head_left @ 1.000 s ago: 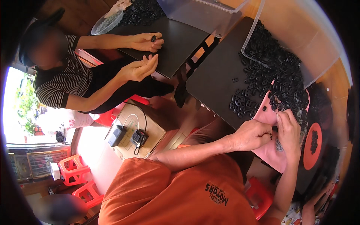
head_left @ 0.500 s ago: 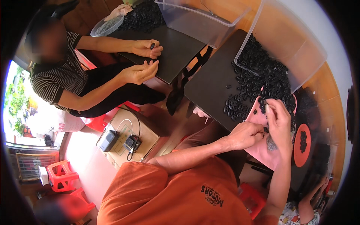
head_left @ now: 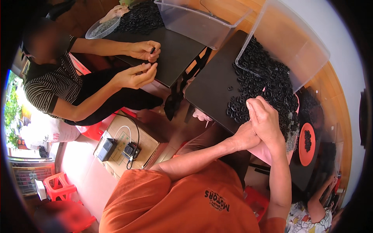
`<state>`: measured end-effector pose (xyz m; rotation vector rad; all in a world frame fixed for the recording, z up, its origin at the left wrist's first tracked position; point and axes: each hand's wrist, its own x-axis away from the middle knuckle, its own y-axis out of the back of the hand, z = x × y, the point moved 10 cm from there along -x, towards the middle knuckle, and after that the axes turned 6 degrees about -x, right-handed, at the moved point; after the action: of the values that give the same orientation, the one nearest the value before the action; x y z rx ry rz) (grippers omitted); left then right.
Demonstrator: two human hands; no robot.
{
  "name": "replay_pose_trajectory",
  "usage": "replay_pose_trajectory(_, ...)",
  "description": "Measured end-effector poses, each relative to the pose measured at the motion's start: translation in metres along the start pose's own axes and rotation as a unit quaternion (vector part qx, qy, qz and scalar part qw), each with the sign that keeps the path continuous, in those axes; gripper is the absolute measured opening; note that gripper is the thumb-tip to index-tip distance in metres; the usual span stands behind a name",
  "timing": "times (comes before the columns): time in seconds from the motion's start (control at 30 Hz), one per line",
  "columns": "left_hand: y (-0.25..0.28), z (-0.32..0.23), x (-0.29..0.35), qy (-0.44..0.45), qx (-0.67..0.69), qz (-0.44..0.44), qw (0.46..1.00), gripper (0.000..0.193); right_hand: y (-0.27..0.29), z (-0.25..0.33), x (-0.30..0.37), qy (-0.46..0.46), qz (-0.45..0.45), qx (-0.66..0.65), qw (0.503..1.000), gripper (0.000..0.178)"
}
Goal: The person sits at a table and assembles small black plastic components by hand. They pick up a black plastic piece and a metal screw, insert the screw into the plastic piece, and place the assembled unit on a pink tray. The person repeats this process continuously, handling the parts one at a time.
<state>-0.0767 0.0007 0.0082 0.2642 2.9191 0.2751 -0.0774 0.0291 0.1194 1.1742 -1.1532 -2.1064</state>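
Note:
My left hand and my right hand meet above a pink surface at the near edge of the dark table. The left is closed, and the right hand covers its fingertips. My right hand is closed too, its thumb and fingers pressed together; whatever either hand holds is hidden. Just beyond them spreads a heap of small black oval ring-like pieces, spilling from a tipped clear plastic bin. Small greyish bits lie beside the right wrist.
An orange plate with black pieces stands to the right. Across at the left, a co-worker's hands hold a small black piece over another dark table. A cardboard box carrying devices and cables sits at left.
My right hand has come left and down against my left hand, now covering its fingertips and the small black piece seen there before. The whole view has shifted slightly.

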Motion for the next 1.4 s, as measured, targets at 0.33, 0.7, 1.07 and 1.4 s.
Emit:
replay_pose_trajectory(0.33,0.000,-0.001,0.001,0.010,-0.030,-0.005,0.999,0.021,0.003,0.013,0.010,0.054,-0.010,0.025,0.998,0.010)
replay_pose_trajectory(0.7,0.000,-0.003,0.003,-0.019,-0.050,-0.020,0.998,0.022,0.005,0.011,0.014,0.052,-0.020,0.022,0.998,0.009)
replay_pose_trajectory(1.07,0.001,-0.012,-0.003,-0.069,0.055,-0.018,0.996,0.028,-0.015,0.028,-0.027,0.028,0.031,-0.055,0.998,0.012)
replay_pose_trajectory(1.4,-0.008,0.002,0.008,-0.042,0.123,0.030,0.991,0.016,-0.103,0.069,-0.119,0.003,0.097,-0.281,0.955,0.014)
